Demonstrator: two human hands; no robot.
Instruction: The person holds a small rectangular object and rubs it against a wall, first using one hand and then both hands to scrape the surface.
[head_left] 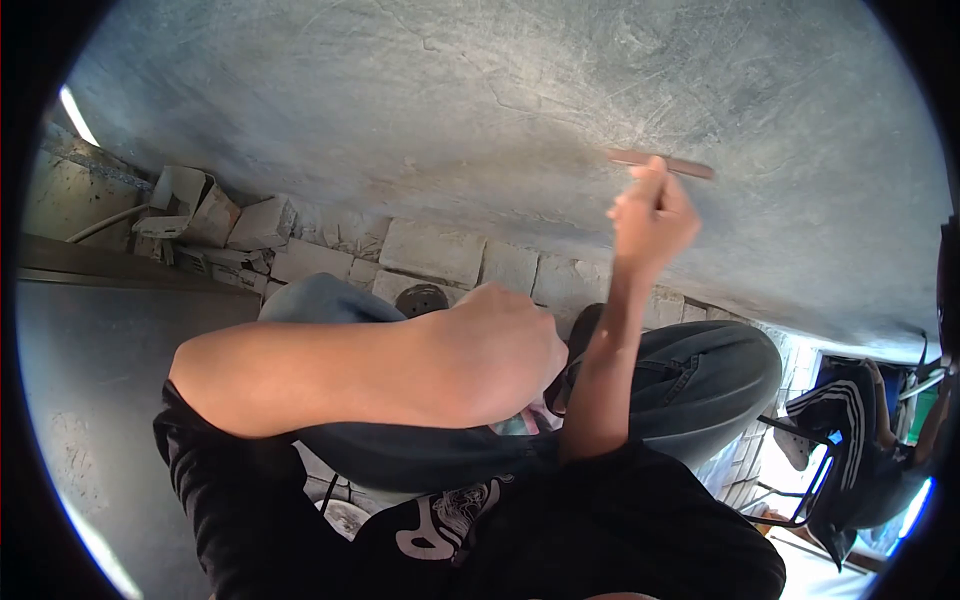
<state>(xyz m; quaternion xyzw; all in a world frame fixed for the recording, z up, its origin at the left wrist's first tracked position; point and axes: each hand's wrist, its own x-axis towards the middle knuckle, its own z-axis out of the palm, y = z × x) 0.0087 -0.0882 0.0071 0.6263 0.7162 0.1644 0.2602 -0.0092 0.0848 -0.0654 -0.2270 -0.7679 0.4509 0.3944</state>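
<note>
My right hand (655,222) is raised against the grey wall (480,110), its fingers closed round a thin reddish-brown strip (690,167) that lies close to the wall surface. My left hand (505,345) rests in front of my body above my lap, with the forearm lying across. Its back faces the camera and the fingers are curled under, so what they hold, if anything, is hidden. A small patch of coloured cloth or paper (530,418) shows just below it.
Broken blocks (262,222) and an opened cardboard-like box (190,205) lie at the wall's foot on the left. Pale paving (430,250) runs along it. A grey panel (110,370) stands at my left. Another person (860,450) sits at the far right.
</note>
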